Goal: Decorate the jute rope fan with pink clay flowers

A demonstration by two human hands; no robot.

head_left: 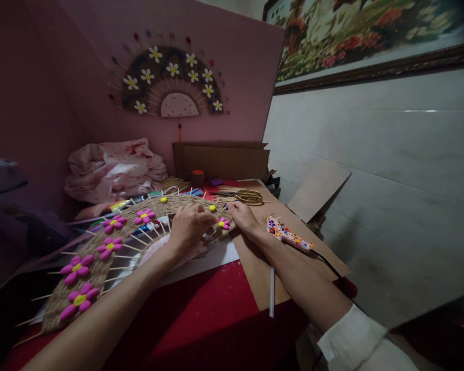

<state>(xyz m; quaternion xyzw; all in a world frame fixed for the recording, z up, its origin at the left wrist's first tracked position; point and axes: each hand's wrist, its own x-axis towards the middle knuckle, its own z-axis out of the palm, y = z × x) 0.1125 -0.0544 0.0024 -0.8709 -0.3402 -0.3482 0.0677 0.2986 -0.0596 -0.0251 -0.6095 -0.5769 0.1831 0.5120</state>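
Observation:
A half-ring fan (135, 216) wrapped in brown twine, with wooden sticks poking out, lies on the table. Pink clay flowers with yellow centres, one of them a large flower (76, 269), run along its left side. My left hand (189, 229) is over the fan's inner edge, fingers curled together close to a small pink flower (224, 223); what they pinch is hidden. At the fan's right end my right hand (244, 219) has its fingers bent and closed at the twine, their contents unclear. Two bare yellow dots, including one yellow centre (212, 208), sit nearby.
Gold-handled scissors (248, 196) lie behind my right hand. A flower-patterned glue gun (290, 234) with a clear glue stick (271, 291) is on the cardboard (251, 273) at right. Pink cloth (118, 167) is heaped behind; a finished-looking fan (172, 72) hangs on the pink wall.

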